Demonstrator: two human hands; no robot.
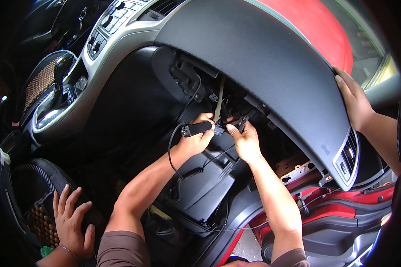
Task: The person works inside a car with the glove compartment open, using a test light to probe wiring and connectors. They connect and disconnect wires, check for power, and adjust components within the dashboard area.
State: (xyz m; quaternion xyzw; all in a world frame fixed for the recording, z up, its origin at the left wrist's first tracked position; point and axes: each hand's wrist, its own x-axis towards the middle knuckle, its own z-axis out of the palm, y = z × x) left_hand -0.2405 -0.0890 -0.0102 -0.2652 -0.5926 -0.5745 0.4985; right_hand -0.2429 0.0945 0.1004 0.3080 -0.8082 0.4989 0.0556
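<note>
Under the dashboard my two hands are close together around a small grey connector [218,131]. A tan-taped wire bundle [219,100] drops to it from the opening. My left hand [197,139] is closed around a black cylindrical handle [198,129] with a metallic end, fingertips at the connector. From the handle a black cable [169,153] loops down to a coiled stretch. My right hand [246,141] is closed, its thumb and fingers on a dark clip-like piece [241,123] beside the connector; its exact kind is unclear. The fingers partly hide the wire ends.
Another person's hand [73,220], with a bracelet, rests at the beaded seat [41,222]. A further hand [354,100] lies on the dashboard's [249,66] right end. Below my hands is a black plastic panel [205,189]. The centre console [87,84] is left, the red door [332,213] right.
</note>
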